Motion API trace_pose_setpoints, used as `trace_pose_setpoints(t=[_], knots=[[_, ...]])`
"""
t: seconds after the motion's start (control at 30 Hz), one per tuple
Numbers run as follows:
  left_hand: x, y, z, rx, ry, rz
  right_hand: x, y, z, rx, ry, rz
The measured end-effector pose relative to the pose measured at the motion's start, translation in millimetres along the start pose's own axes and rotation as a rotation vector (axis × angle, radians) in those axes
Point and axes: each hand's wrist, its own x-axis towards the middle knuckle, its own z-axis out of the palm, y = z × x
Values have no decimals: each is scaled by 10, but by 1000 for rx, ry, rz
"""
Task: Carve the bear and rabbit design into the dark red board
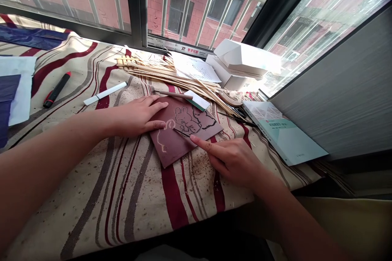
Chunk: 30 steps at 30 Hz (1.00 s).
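A dark maroon carving plate [174,140] with pale carved animal outlines lies on the striped cloth [122,195]. My left hand [139,115] rests flat on the plate's left edge, fingers stretched out, pressing it down. My right hand [232,159] is closed around a thin carving tool [181,132], its index finger laid along the shaft. The tool's tip touches the plate near the middle, beside a pale curved cut.
Behind the plate lie another tool [173,94], a small green-and-white block [197,100], a woven bamboo fan [171,75], papers and white boxes [241,63]. A booklet [284,132] sits right, a red-black marker [56,89] and white stick [105,93] left. Shavings dust the cloth.
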Motion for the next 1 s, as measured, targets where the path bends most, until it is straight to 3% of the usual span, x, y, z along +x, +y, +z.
trace_pose_setpoints(t=[0.47,1.0], knots=[[13,18,-8,-11,-16,-18,-5,-141,33,-99,88,-23],[11,23,-16,-1,-20,-12,-18,-176,37,-132,72,-12]])
